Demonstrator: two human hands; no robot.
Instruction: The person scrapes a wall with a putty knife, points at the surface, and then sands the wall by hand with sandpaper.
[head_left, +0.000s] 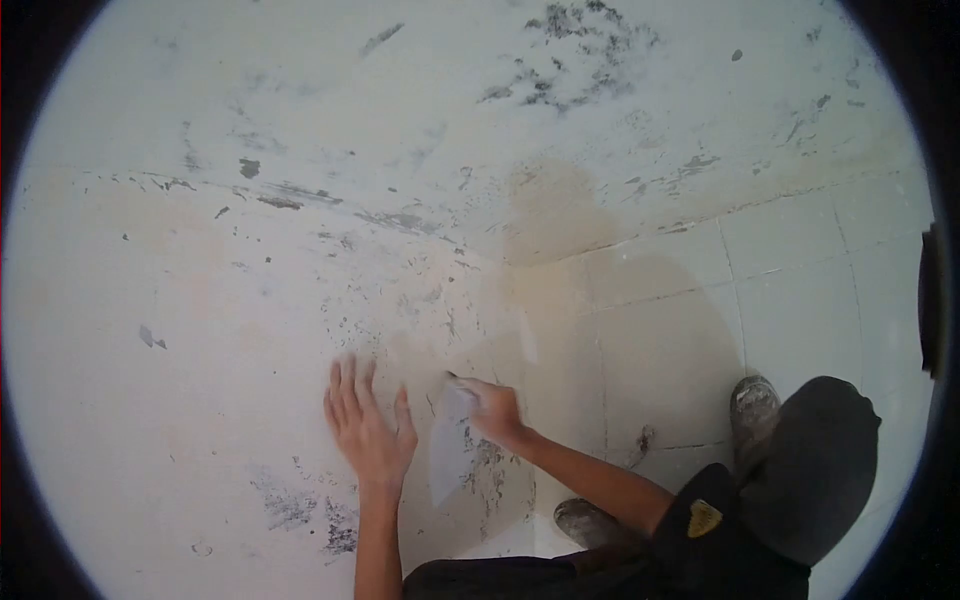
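Observation:
My left hand is laid flat against the patchy white wall, with its fingers stretched out and the thumb apart. To the right of it, my right hand is closed on a thin, flat, pale piece. This piece tapers downward and shows a small dark tip at its top. Whether it is a scraper blade or a sheet, I cannot make out. It lies against or very near the wall, beside dark bare patches in the coating.
An inner corner divides this wall from another stained wall surface above. Pale tiles lie to the right. Two dirty shoes and a dark cap show at lower right. A dark object stands at the right edge.

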